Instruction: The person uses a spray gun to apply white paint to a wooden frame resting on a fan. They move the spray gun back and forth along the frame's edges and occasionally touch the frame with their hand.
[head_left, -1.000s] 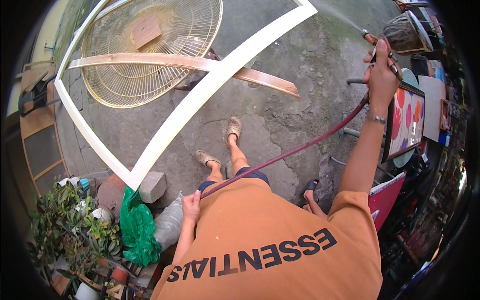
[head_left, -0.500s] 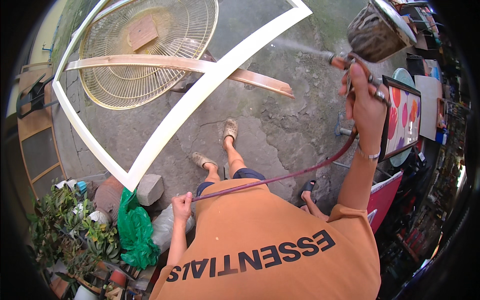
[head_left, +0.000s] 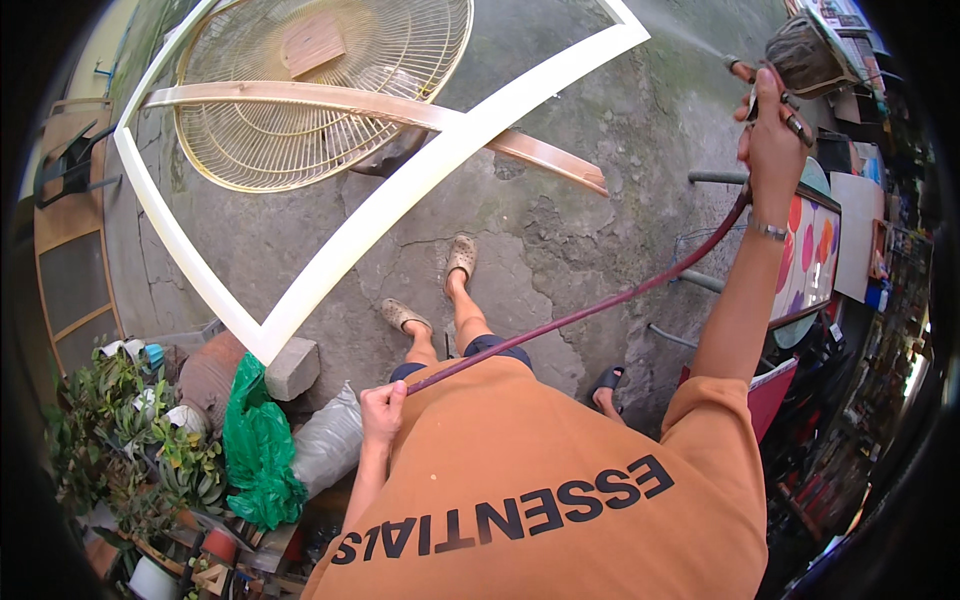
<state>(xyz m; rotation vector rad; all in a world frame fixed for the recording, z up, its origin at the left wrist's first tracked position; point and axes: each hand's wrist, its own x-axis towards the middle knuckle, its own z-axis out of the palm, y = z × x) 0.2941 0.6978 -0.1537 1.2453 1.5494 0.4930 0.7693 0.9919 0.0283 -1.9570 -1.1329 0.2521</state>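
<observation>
My right hand [head_left: 775,150] is raised at the upper right, wrapped round a spray gun [head_left: 742,70] with a paint-smeared cup [head_left: 805,55] on top. A pale mist leaves its nozzle toward the upper left, by the corner of a white frame [head_left: 370,225]. From the gun's lower end a dark red hose [head_left: 600,305] runs down across my front to my left hand [head_left: 382,412], which is closed round it at my waist. The frame rests on a wooden strip [head_left: 300,93] that lies across a round wire fan grille [head_left: 250,150].
Potted plants [head_left: 130,430], a green plastic bag [head_left: 255,450] and a concrete block [head_left: 293,368] stand at the lower left. At the right are a framed flower picture [head_left: 808,260] and metal tubes [head_left: 715,177]. Another person's sandalled foot [head_left: 607,385] is beside me.
My right hand has moved up and to the right with the spray gun, its mist now by the frame's upper right corner. The left hand still grips the hose, which has lifted on the right.
</observation>
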